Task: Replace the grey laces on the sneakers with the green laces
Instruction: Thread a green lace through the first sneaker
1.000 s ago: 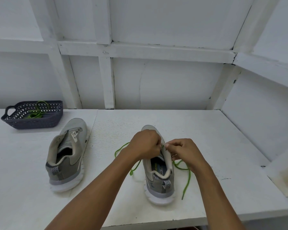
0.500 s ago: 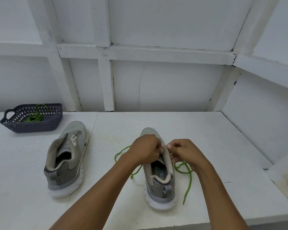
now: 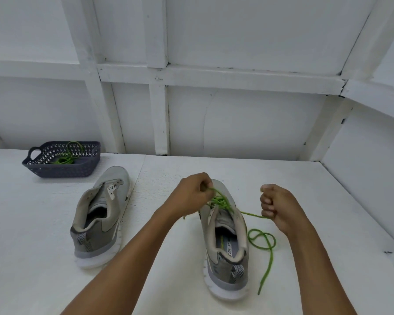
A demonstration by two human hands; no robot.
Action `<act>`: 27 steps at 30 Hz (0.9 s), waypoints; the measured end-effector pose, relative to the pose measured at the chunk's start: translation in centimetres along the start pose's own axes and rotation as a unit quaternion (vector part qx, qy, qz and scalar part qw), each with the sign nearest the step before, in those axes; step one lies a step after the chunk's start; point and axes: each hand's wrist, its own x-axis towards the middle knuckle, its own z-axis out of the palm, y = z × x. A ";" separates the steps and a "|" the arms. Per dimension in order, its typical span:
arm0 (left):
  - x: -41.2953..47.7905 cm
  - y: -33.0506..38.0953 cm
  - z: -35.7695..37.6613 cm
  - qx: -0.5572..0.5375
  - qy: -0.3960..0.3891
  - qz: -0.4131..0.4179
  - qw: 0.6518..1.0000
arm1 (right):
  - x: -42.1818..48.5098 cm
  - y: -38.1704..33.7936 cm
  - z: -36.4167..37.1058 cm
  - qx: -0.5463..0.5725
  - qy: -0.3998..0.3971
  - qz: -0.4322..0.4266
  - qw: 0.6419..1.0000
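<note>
Two grey sneakers stand heel toward me on the white table. The right sneaker (image 3: pixel 225 242) carries a green lace (image 3: pixel 221 201) crossed over its eyelets. My left hand (image 3: pixel 191 194) pinches one strand above the tongue. My right hand (image 3: pixel 275 208) is fisted round the other strand, pulled out to the right; its loose end loops on the table and trails toward me. The left sneaker (image 3: pixel 100 214) has no lace in it. A second green lace (image 3: pixel 65 156) lies in the dark basket.
The dark perforated basket (image 3: pixel 62 169) sits at the back left of the table (image 3: pixel 168 169). White panelled walls close off the back and the right side. The table's front edge runs near my forearms.
My hands were close together over the right sneaker's tongue; now they have moved apart, the right hand drawing its strand out to the right and the laced crossings showing.
</note>
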 end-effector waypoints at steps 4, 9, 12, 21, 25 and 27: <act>0.4 -0.5 -1.5 -0.010 0.043 -0.012 0.999 | -0.9 0.3 -0.3 -0.323 -0.186 -0.045 0.927; 0.9 -0.3 -1.4 -0.028 0.066 -0.021 0.997 | -0.2 0.7 -0.3 -0.235 -0.192 -0.060 0.951; 1.0 -0.3 -1.3 -0.020 0.061 -0.019 0.998 | 0.4 0.2 -0.9 0.145 -0.141 0.021 0.979; 0.7 0.8 1.3 0.034 -0.069 0.008 0.997 | -0.1 1.2 -1.8 -0.289 -0.272 -0.081 0.914; 0.2 1.0 1.8 0.079 -0.088 0.018 0.993 | 0.0 0.8 -1.8 -0.223 -0.287 -0.103 0.926; -0.3 0.7 1.9 0.081 -0.077 0.011 0.994 | 0.5 0.4 -1.9 -0.018 -0.262 -0.050 0.964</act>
